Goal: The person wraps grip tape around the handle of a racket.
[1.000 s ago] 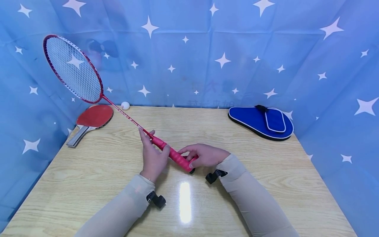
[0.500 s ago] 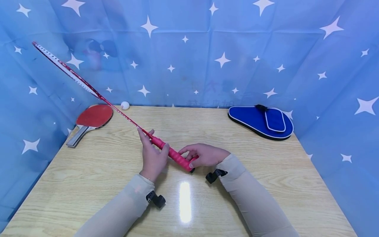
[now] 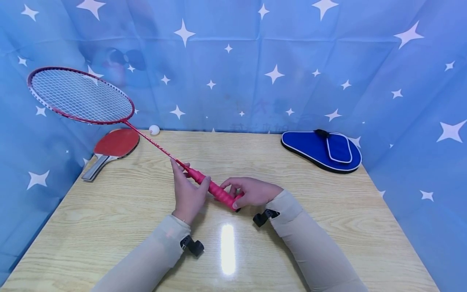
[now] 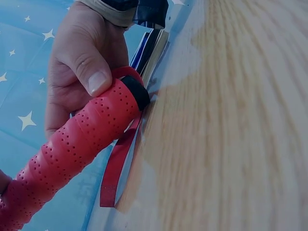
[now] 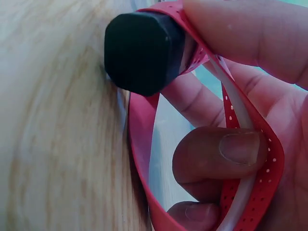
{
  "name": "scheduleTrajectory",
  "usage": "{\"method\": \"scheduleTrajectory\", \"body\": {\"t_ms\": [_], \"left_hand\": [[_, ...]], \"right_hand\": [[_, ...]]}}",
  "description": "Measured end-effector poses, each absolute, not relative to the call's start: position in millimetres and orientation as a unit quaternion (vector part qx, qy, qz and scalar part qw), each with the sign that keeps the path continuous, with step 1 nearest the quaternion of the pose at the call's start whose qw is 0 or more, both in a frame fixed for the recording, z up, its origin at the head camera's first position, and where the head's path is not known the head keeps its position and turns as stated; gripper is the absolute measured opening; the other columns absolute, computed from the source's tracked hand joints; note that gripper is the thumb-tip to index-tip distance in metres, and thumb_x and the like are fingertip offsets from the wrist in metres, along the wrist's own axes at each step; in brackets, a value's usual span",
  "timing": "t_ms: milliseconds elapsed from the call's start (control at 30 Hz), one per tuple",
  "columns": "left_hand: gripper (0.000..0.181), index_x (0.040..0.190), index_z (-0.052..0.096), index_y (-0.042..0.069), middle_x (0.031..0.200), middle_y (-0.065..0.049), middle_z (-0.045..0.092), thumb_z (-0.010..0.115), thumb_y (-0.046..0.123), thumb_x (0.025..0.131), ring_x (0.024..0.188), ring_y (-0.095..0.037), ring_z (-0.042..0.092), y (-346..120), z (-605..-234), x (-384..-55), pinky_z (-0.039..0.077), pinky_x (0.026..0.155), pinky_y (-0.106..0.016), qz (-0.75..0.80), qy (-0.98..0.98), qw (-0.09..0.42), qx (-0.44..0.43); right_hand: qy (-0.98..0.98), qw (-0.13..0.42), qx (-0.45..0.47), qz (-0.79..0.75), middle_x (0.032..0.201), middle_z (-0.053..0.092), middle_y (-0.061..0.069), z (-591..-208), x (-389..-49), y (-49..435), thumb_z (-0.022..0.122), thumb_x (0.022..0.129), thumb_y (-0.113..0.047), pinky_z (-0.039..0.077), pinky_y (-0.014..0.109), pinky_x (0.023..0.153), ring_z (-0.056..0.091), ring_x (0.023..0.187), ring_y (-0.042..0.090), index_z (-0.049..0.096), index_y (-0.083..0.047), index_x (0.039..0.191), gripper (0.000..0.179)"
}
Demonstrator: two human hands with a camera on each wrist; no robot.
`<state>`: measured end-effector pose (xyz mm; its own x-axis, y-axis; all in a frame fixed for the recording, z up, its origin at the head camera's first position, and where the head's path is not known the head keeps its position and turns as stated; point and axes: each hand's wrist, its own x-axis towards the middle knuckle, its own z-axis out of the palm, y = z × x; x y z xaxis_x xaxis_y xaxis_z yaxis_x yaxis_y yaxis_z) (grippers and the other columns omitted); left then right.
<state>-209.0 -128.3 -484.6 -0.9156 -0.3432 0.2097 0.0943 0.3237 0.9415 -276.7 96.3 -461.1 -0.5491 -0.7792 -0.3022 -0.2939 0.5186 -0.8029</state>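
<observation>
A badminton racket point(image 3: 155, 143) slants over the table, its strung head up at the left and its handle toward me. My left hand point(image 3: 189, 197) holds it where the shaft meets the red handle point(image 3: 216, 190). At the butt end my right hand point(image 3: 255, 191) pinches a red perforated grip tape point(image 5: 270, 163) that wraps the handle. In the left wrist view the right thumb presses the tape by the black end cap point(image 4: 136, 93), and a loose length of tape hangs below. The right wrist view shows this loose tape looping around curled fingers.
A red table tennis bat point(image 3: 118, 145) lies at the table's back left, a white ball point(image 3: 154, 129) near it. At the back right is a blue bat case point(image 3: 310, 146). A star-patterned blue curtain point(image 3: 233, 81) hangs behind the wooden table point(image 3: 109, 219).
The racket has turned about its long axis: its head went from facing me, through edge-on, to a flatter tilt. Both hands stay in nearly the same places on the handle.
</observation>
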Motion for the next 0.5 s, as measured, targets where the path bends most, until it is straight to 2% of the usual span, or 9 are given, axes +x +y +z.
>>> {"method": "scheduleTrajectory", "body": {"t_ms": [200, 367, 500], "left_hand": [[0.127, 0.169, -0.012, 0.014, 0.156, -0.009, 0.039, 0.084, 0.016, 0.086, 0.128, -0.026, 0.046, -128.2, -483.9, -209.5, 0.059, 0.093, -0.042, -0.578, -0.788, 0.198, 0.079], [0.125, 0.169, -0.014, 0.018, 0.161, -0.009, 0.036, 0.081, 0.014, 0.087, 0.128, -0.026, 0.047, -128.6, -483.4, -209.4, 0.059, 0.087, -0.042, -0.578, -0.788, 0.193, 0.080], [0.127, 0.169, -0.014, 0.021, 0.163, -0.012, 0.035, 0.082, 0.015, 0.086, 0.130, -0.027, 0.047, -128.9, -484.0, -209.2, 0.060, 0.088, -0.042, -0.575, -0.792, 0.191, 0.082]], "right_hand": [[0.802, 0.341, -0.333, -0.360, 0.111, 0.071, -0.001, -460.8, -277.8, 96.5, 0.079, 0.091, -0.011, 0.056, 0.041, 0.094, 0.067, 0.104, 0.021, 0.059, -0.031, 0.142, 0.059], [0.789, 0.351, -0.344, -0.368, 0.114, 0.073, -0.002, -462.4, -279.5, 98.1, 0.073, 0.094, -0.007, 0.055, 0.042, 0.099, 0.068, 0.106, 0.019, 0.057, -0.026, 0.148, 0.059], [0.785, 0.355, -0.346, -0.373, 0.111, 0.075, -0.002, -461.2, -279.7, 97.7, 0.072, 0.093, -0.005, 0.053, 0.043, 0.101, 0.069, 0.104, 0.019, 0.056, -0.024, 0.148, 0.061]]}}
